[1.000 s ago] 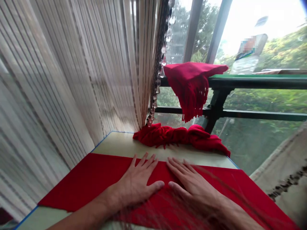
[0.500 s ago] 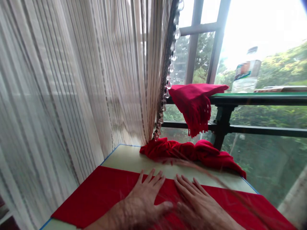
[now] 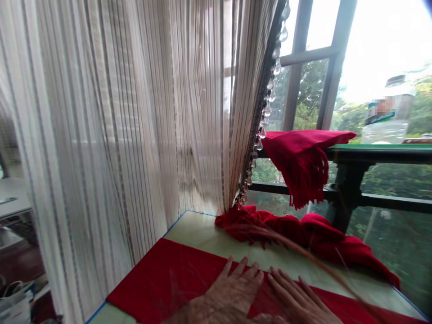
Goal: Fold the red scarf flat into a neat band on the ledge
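Observation:
A red cloth (image 3: 168,274) lies flat across the pale table (image 3: 189,227), its far edge running beneath my fingertips. My left hand (image 3: 229,290) rests palm down on it, fingers spread toward the far edge. Close beside it on the right, my right hand (image 3: 297,294) also lies flat on the cloth with its fingers stretched out; the lower part of both hands runs out of the picture. Beyond them a crumpled red scarf (image 3: 286,229) sits in a heap along the back of the table.
Another red scarf with fringe (image 3: 300,157) hangs over the dark railing (image 3: 398,155) by the window. A clear plastic bottle (image 3: 388,112) stands on the ledge. A striped curtain (image 3: 151,112) edged with beads borders the table's left. Blurred strands cross the view.
The view has turned left and tilted up slightly, so the scene sits further right and lower. Both hands remain flat on the cloth.

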The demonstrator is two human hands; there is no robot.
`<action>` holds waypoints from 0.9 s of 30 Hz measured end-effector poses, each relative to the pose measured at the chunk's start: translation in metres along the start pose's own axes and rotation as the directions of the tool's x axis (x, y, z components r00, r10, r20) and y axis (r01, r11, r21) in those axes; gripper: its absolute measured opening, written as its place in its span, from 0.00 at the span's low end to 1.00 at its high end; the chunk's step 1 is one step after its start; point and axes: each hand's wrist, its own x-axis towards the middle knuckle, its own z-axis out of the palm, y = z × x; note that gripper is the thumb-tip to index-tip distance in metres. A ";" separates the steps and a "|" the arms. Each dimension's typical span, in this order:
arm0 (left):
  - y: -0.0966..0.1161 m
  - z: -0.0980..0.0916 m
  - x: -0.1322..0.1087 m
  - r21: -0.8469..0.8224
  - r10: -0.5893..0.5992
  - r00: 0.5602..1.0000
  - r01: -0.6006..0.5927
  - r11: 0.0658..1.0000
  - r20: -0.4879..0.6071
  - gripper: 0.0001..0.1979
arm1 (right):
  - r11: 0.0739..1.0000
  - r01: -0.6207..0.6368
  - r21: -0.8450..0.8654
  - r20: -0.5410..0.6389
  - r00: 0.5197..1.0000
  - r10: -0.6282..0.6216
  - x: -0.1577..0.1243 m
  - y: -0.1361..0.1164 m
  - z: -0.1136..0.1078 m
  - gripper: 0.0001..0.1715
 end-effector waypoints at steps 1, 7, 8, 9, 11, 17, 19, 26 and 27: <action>0.001 -0.001 0.000 -0.008 -0.009 1.000 0.009 1.000 -0.009 0.47 | 1.000 -0.004 0.004 0.004 1.000 0.004 0.000 -0.003 -0.005 0.47; 0.014 -0.005 -0.005 0.021 -0.053 0.999 0.053 0.998 0.002 0.46 | 0.997 -0.039 0.067 0.136 0.990 0.029 0.001 -0.039 -0.054 0.45; 0.014 -0.004 -0.005 0.046 -0.056 0.998 0.056 0.997 -0.004 0.44 | 0.996 -0.049 0.079 0.172 0.984 0.035 0.003 -0.044 -0.061 0.44; 0.014 -0.003 -0.006 0.069 -0.058 0.998 0.059 0.996 -0.015 0.43 | 0.994 -0.063 0.090 0.207 0.977 0.043 0.004 -0.049 -0.067 0.42; 0.012 -0.001 -0.005 0.081 -0.050 0.998 0.053 0.995 -0.038 0.42 | 0.990 -0.092 0.108 0.274 0.960 0.059 0.006 -0.059 -0.080 0.41; 0.013 -0.004 -0.003 0.073 -0.077 0.997 0.076 0.994 0.004 0.49 | 0.977 -0.181 0.115 0.377 0.918 0.125 0.011 -0.084 -0.113 0.46; 0.015 -0.006 -0.002 0.083 -0.099 0.995 0.098 0.992 0.012 0.49 | 0.974 -0.188 0.125 0.382 0.915 0.128 0.011 -0.090 -0.120 0.47; -0.006 0.014 0.008 0.219 0.012 0.991 0.018 0.976 -0.136 0.41 | 0.953 -0.211 0.215 0.329 0.935 0.133 0.006 -0.100 -0.135 0.47; -0.013 0.022 0.011 0.249 0.044 0.982 0.002 0.968 -0.181 0.40 | 0.952 -0.203 0.231 0.304 0.944 0.128 0.006 -0.099 -0.135 0.46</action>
